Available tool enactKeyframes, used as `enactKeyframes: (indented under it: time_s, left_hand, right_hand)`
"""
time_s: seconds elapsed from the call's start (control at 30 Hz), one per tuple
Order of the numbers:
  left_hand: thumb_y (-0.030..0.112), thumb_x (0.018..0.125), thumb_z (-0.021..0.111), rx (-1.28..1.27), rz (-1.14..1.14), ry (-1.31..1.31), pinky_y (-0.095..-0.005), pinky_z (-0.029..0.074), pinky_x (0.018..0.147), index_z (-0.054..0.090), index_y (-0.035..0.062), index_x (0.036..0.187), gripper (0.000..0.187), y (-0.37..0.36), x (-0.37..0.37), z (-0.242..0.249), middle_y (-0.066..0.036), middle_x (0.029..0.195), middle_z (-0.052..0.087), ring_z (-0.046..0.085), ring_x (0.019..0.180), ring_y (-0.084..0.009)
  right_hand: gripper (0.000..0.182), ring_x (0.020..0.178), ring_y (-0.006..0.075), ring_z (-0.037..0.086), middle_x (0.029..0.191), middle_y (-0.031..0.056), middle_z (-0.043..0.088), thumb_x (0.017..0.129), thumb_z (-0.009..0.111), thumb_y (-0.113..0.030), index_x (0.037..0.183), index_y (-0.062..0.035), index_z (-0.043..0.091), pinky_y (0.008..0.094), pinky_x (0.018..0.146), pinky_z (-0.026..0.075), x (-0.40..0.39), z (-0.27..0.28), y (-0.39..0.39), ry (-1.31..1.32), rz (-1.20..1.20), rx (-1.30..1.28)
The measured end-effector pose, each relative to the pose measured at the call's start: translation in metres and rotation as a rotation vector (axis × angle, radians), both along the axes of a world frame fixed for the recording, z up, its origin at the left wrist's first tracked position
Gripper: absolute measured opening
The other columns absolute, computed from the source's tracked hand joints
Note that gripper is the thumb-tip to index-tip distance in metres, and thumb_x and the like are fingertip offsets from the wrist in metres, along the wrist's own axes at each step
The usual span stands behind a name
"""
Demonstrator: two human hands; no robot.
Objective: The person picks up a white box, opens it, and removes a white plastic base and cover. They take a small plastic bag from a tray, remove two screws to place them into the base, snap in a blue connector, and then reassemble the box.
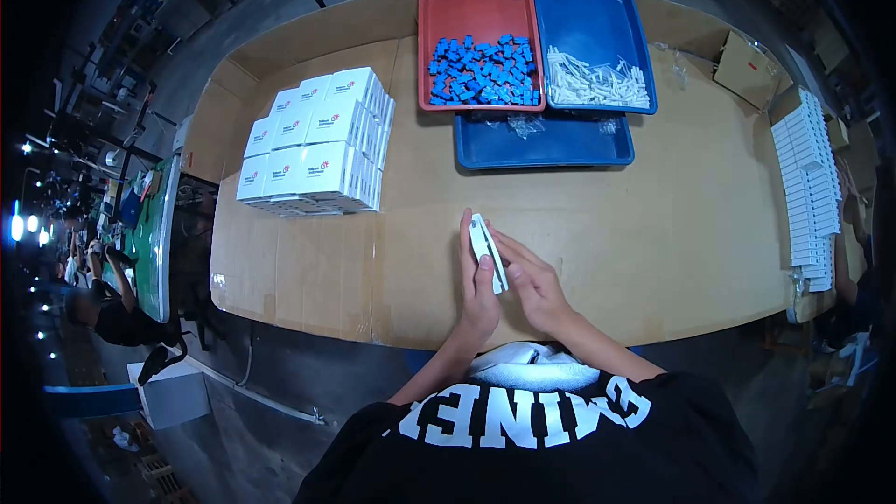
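Observation:
Upright between my palms is a slim white plastic case, with a small dark opening near its top and a dark gap along one side. My left hand presses its left face with straight fingers, the thumb lying across the front. On the other side, my right hand closes against the case, its fingers partly behind it and its thumb near the lower end. Both hands are above the front middle of the cardboard-covered table.
Small blue parts lie in a red tray. Thin white pieces fill part of a blue tray. Both overlap another blue tray. White printed boxes are stacked left; white cases line the right edge. A person sits far left.

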State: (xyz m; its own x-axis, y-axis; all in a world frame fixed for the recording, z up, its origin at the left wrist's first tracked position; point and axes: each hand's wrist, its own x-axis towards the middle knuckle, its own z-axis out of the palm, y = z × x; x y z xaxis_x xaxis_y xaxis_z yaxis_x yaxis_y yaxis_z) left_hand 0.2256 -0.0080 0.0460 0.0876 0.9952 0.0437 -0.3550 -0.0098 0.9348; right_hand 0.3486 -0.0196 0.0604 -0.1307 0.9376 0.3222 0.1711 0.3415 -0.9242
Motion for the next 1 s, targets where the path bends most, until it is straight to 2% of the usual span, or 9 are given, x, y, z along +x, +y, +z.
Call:
enactKeyframes:
  time_s: [0.07, 0.1, 0.2, 0.23, 0.37, 0.53, 0.73, 0.93, 1.0]
  left_hand:
    - [0.033, 0.107, 0.042, 0.077, -0.018, 0.083, -0.0404, 0.024, 0.122, 0.007, 0.003, 0.166, 0.075, 0.002, -0.005, 0.002, -0.02, 0.16, 0.031, 0.033, 0.147, -0.0294]
    - [0.029, 0.104, 0.045, 0.15, -0.041, 0.163, -0.0431, 0.022, 0.124, 0.004, 0.0021, 0.166, 0.079, 0.002, -0.006, 0.003, -0.021, 0.166, 0.023, 0.028, 0.151, -0.0313]
    - [0.033, 0.099, 0.052, 0.244, -0.077, 0.267, -0.0443, 0.021, 0.124, 0.002, -0.001, 0.165, 0.089, 0.004, -0.003, -0.004, -0.024, 0.166, 0.022, 0.028, 0.151, -0.0337]
    - [0.034, 0.097, 0.055, 0.261, -0.093, 0.295, -0.0438, 0.022, 0.124, 0.001, -0.0031, 0.164, 0.093, 0.006, -0.003, -0.005, -0.027, 0.165, 0.021, 0.029, 0.15, -0.0349]
    - [0.042, 0.1, 0.054, 0.318, -0.085, 0.295, -0.0448, 0.03, 0.119, 0.006, -0.0033, 0.164, 0.092, 0.007, -0.004, 0.005, -0.027, 0.161, 0.027, 0.037, 0.144, -0.0347]
    - [0.066, 0.1, 0.045, 0.338, 0.192, 0.508, -0.0451, 0.044, 0.105, 0.032, -0.0063, 0.155, 0.092, 0.012, 0.001, -0.001, -0.025, 0.139, 0.048, 0.054, 0.124, -0.0342]
    - [0.07, 0.1, 0.037, 0.562, 0.371, 0.497, -0.0457, 0.046, 0.102, 0.046, -0.012, 0.14, 0.092, 0.02, 0.008, 0.01, -0.027, 0.133, 0.05, 0.056, 0.12, -0.0367]
    - [0.071, 0.098, 0.031, 0.525, 0.348, 0.359, -0.0449, 0.044, 0.105, 0.043, -0.0118, 0.142, 0.094, 0.019, 0.015, 0.01, -0.024, 0.132, 0.048, 0.053, 0.123, -0.0329]
    - [0.07, 0.098, 0.03, 0.504, 0.35, 0.353, -0.0448, 0.043, 0.106, 0.043, -0.0116, 0.141, 0.093, 0.017, 0.017, 0.008, -0.024, 0.132, 0.048, 0.053, 0.122, -0.0327]
  right_hand:
    - [0.043, 0.126, 0.0253, 0.061, 0.139, 0.0168, 0.062, 0.113, 0.044, -0.025, 0.144, 0.0001, 0.057, 0.0347, 0.101, 0.051, 0.006, -0.01, 0.004, 0.255, 0.005, -0.419]
    - [0.047, 0.114, 0.0176, 0.062, 0.124, 0.0082, 0.065, 0.113, 0.044, -0.036, 0.145, -0.0041, 0.057, 0.0338, 0.095, 0.053, 0.011, -0.006, 0.009, 0.425, 0.084, -0.683]
    - [0.052, 0.108, 0.0156, 0.062, 0.116, 0.0032, 0.065, 0.111, 0.047, -0.042, 0.148, -0.0066, 0.054, 0.0333, 0.094, 0.053, 0.02, 0.017, 0.013, 0.522, 0.087, -0.945]
    - [0.052, 0.109, 0.016, 0.063, 0.12, 0.0056, 0.066, 0.108, 0.054, -0.039, 0.147, -0.0046, 0.053, 0.033, 0.094, 0.054, 0.021, 0.016, 0.012, 0.523, 0.088, -0.913]
    - [0.051, 0.117, 0.0172, 0.062, 0.13, 0.0099, 0.064, 0.106, 0.06, -0.029, 0.148, -0.0015, 0.051, 0.0343, 0.099, 0.053, 0.016, 0.021, 0.012, 0.517, 0.144, -0.831]
    - [0.059, 0.127, 0.021, 0.061, 0.139, 0.0178, 0.06, 0.103, 0.065, -0.016, 0.154, 0.0014, 0.04, 0.0345, 0.105, 0.051, -0.006, 0.01, 0.004, 0.503, 0.063, -0.539]
    - [0.062, 0.126, 0.0168, 0.058, 0.143, 0.0179, 0.058, 0.105, 0.062, -0.013, 0.158, 0.002, 0.036, 0.0311, 0.105, 0.05, -0.011, 0.035, -0.002, 0.529, 0.069, -0.499]
    - [0.056, 0.115, 0.0122, 0.06, 0.135, 0.0126, 0.065, 0.107, 0.06, -0.016, 0.158, -0.0032, 0.041, 0.0285, 0.1, 0.048, -0.01, 0.041, -0.007, 0.51, 0.051, -0.455]
    - [0.058, 0.129, 0.0173, 0.057, 0.151, 0.0186, 0.052, 0.106, 0.06, -0.012, 0.157, 0.002, 0.038, 0.0295, 0.105, 0.049, -0.009, 0.043, -0.008, 0.484, 0.061, -0.446]
